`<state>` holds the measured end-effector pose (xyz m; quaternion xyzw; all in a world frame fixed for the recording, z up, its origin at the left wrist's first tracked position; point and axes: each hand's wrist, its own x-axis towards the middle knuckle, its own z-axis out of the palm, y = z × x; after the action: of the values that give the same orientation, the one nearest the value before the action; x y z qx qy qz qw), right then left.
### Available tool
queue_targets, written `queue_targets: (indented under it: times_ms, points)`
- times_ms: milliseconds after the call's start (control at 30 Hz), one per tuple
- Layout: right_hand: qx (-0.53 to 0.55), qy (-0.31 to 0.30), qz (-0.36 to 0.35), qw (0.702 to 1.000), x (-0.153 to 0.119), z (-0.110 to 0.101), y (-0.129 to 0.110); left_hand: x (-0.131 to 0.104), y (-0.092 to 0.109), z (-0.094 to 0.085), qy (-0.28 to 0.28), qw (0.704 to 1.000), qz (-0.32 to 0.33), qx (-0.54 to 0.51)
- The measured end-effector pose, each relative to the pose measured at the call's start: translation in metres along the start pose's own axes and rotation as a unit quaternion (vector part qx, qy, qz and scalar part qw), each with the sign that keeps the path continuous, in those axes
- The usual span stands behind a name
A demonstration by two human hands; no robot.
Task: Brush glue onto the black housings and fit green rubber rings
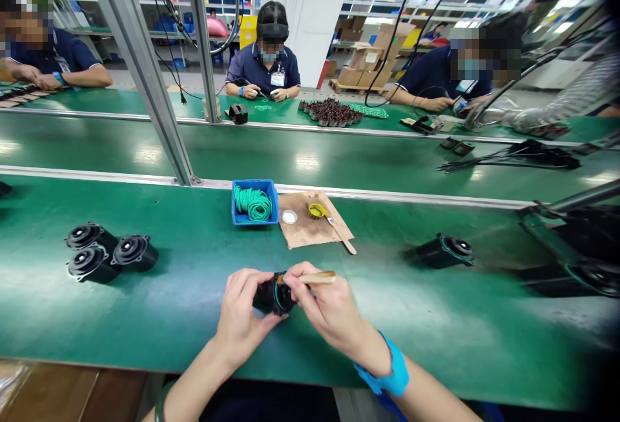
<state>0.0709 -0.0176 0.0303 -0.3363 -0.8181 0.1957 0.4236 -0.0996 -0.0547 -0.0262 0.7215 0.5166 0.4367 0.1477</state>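
Observation:
My left hand is wrapped round a black cylindrical housing, which lies tilted on the green table with a green ring round its end. Pinched in my right hand is a brush with a wooden handle; its tip meets the housing's rim, partly hidden by my fingers. Beyond my hands, a blue bin holds green rings. Beside it a stained cardboard sheet bears a yellow tin, a white round lid and a flat wooden-handled tool.
Three black housings stand at the left. Another housing lies at the right, with more dark parts beyond. A metal post rises at the far table edge. Several people sit across the line.

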Motion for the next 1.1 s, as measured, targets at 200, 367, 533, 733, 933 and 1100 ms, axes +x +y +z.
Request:
queue_targets:
  times_ms: [200,367,533,733,933,1100]
  points:
    - [0.032,-0.032,-0.029,0.999,-0.011,0.000,-0.009,0.002,0.001,-0.002,0.003,1.000,-0.017,-0.019]
    - [0.063,-0.079,-0.092,0.991,-0.020,-0.005,-0.006,0.005,0.000,-0.005,0.000,0.997,-0.054,-0.049]
    - [0.062,-0.082,-0.129,0.986,-0.021,-0.014,0.000,0.005,-0.001,-0.007,-0.002,0.997,-0.068,-0.041]
    - [0.074,-0.008,-0.089,0.993,-0.019,-0.006,0.003,0.003,0.001,-0.005,0.004,0.999,-0.033,-0.026]
    - [0.053,-0.032,-0.116,0.991,-0.018,0.003,0.005,0.003,0.002,-0.005,0.003,0.999,-0.030,-0.030]
    - [0.015,-0.060,-0.170,0.984,-0.020,-0.002,0.000,0.003,-0.001,-0.004,-0.002,0.998,-0.044,-0.037]
